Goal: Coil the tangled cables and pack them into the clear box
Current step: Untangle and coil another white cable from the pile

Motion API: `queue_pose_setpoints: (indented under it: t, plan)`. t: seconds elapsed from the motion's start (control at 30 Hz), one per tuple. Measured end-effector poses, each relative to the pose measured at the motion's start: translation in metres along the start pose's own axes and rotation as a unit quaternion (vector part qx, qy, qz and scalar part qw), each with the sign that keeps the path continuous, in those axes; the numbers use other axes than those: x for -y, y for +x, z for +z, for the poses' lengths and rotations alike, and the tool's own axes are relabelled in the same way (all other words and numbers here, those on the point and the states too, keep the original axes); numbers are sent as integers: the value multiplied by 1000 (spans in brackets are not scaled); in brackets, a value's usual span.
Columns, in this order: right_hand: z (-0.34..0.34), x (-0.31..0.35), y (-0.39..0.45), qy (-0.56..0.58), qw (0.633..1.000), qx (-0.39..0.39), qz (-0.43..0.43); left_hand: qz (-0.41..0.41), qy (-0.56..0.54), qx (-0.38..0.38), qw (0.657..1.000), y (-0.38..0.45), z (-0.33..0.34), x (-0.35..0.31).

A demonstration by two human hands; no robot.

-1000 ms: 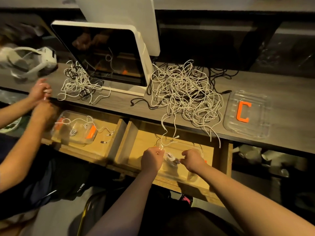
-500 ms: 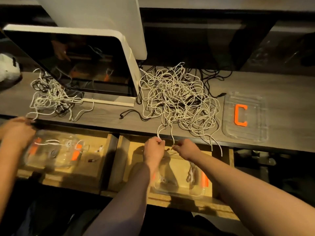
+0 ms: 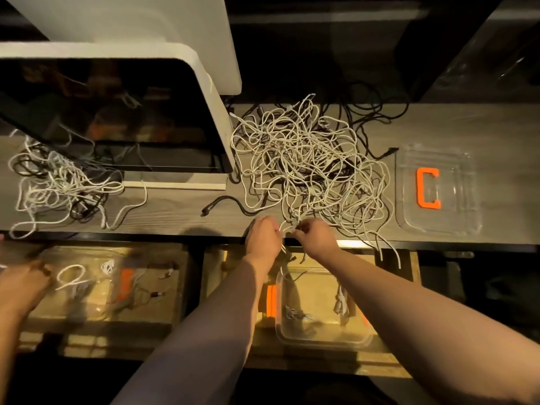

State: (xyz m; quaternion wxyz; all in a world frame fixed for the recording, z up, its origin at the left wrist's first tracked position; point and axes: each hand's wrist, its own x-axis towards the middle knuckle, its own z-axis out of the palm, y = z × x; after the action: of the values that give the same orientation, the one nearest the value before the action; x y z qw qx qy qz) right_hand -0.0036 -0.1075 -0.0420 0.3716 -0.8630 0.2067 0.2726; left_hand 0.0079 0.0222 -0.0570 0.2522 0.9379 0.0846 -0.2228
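1. White strands at the six o'clock edge of the tangled cables (image 3: 309,168) are being pinched by the left hand (image 3: 264,238) and right hand (image 3: 317,239), fingers curled tight.
2. Two small coiled bundles are being held in the clear box (image 3: 324,337), sitting in the open drawer (image 3: 388,366) at six o'clock.
3. At three o'clock, the clear lid (image 3: 438,226) with its orange C is being left on the desk (image 3: 181,206).

The second person's hand (image 3: 22,280) at the left edge is blurred and cut off, its fingers unreadable.
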Motion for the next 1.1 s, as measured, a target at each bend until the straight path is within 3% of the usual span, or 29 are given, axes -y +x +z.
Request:
queue_pose_setpoints:
  t: [0.13,0.23,0.33,0.43,0.5,0.57,0.7,0.87,1.0,1.1]
  plan:
    - [9,7,5,17,1000,11,-4,-6,51,59,997,14,-2,-1]
    - [11,12,8,36,999,12,-4,-21,15,76,997,20,-2,-2]
    - [10,14,8,100,995,0,13,-39,-129,79,988,12,-12,-5]
    - [9,14,4,221,975,-4,26,-96,-360,90,924,-4,-23,-12]
    - [7,16,0,281,959,-2,25,-112,-441,86,886,-11,-28,-16]
    - [3,17,-8,338,940,-10,33,-140,-461,94,871,-17,-29,-19]
    - [-10,13,-18,410,911,-30,34,-150,-424,139,882,-33,-34,-22]
    - [-28,14,-31,394,919,-7,-7,-140,-447,100,878,-52,-66,-36]
    - [-37,19,-42,202,969,-114,-82,-62,-391,62,916,-70,-91,-58]
    - [-52,31,-62,129,968,-97,-194,-10,-342,24,939,-77,-108,-76]
